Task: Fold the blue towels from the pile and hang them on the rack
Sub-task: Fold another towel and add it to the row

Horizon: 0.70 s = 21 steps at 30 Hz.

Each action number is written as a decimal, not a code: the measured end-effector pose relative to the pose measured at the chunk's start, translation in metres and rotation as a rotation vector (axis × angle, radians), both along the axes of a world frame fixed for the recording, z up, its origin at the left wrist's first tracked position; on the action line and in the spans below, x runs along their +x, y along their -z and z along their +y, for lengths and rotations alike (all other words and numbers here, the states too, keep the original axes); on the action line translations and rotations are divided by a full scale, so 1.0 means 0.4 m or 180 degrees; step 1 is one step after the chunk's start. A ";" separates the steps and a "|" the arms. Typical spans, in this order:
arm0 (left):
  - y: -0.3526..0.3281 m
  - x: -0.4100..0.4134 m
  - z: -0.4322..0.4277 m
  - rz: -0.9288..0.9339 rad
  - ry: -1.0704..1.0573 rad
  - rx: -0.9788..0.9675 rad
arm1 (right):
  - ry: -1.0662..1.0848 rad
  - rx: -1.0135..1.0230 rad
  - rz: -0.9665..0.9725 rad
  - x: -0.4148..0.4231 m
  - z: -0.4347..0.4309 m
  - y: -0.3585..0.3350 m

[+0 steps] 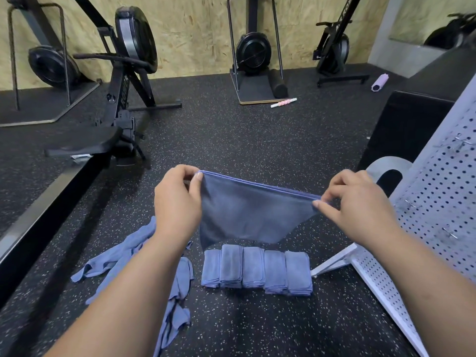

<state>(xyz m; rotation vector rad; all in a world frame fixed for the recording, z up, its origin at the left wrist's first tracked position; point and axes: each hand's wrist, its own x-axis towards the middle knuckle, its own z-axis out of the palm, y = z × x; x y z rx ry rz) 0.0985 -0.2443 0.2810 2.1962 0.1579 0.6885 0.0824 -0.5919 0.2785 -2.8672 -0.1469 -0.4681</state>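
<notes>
Above the floor (244,140), the left grip (177,202) and right grip (358,202) pinch the top corners of a blue towel (252,212), hung between them; folded towels (253,266) lie below, pile (123,253) left, rack (438,189) right.

**Gym gear around the central fan machine**

A black fan-wheel exercise machine (253,54) stands upright on a wood-edged board, against the pale chipboard wall (195,34). A black foam cylinder (278,83) lies on that board, just beside the machine's right leg. A pink-and-white massage stick (283,102) lies on the black speckled rubber floor (231,140) just in front. To the machine's right stands a black upright rower (333,52), with a lilac ridged roller (380,82) beyond it. To its left is a larger black rowing machine (123,81). Nearer, to the right, is a black padded box (401,130).
</notes>
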 end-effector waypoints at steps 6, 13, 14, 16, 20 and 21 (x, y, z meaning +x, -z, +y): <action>-0.008 -0.005 0.001 -0.0062 -0.0015 0.0036 | 0.0098 -0.0030 0.0121 0.004 -0.005 0.018; 0.007 -0.005 0.010 0.0176 0.0058 0.0661 | 0.0407 0.0494 -0.0837 0.011 -0.006 0.003; 0.011 -0.005 0.010 0.0235 0.0052 0.0769 | 0.0402 0.0562 -0.0929 0.008 -0.004 -0.003; 0.022 0.000 0.011 0.0359 0.0059 0.0965 | 0.0364 0.0824 -0.1040 0.003 0.001 -0.017; 0.050 0.014 0.016 0.0693 0.0044 0.0893 | 0.0275 0.1166 -0.0956 0.001 0.005 -0.030; 0.056 0.019 0.018 0.0781 0.0036 0.0764 | 0.0244 0.1087 -0.0874 0.004 0.001 -0.029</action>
